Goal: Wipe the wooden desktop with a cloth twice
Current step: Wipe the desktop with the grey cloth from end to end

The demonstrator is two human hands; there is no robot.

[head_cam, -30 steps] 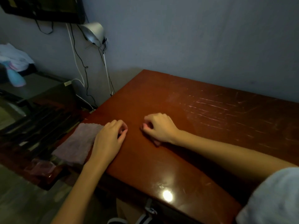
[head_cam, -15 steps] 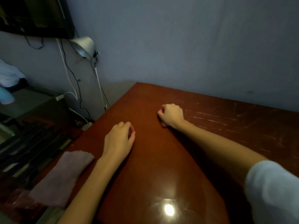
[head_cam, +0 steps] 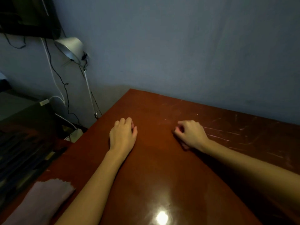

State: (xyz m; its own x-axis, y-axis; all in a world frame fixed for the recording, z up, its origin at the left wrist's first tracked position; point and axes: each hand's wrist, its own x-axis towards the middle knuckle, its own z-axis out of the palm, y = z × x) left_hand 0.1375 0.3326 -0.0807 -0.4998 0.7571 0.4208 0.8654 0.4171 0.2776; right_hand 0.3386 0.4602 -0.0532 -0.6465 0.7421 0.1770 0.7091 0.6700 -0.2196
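Zero wipes evident: cloth (head_cam: 40, 200) lies unheld at near-left edge of counter (head_cam: 162, 176).
Left grip (head_cam: 123, 135): fingers loosely curled, resting on counter approx. mid-surface, nothing in it. Right grip (head_cam: 190, 134): fingers curled tighter, thumb nr forefinger, also resting on counter; dark pinkish bit shows under its heel, can't tell if that's sth held or part of the hand. Cloth: pinkish-grey, rumpled, just beside left forearm, well apart from both grips. Counter: red-brown wood, glossy, light glare (head_cam: 161, 217) nr front edge, scratches (head_cam: 227, 132) on right side; no damp streaks or wipe marks visible. Est. progress: neither pass provable from surface. Left to do, by my reading: take up cloth, 2 full passes over top incl. scratched area.
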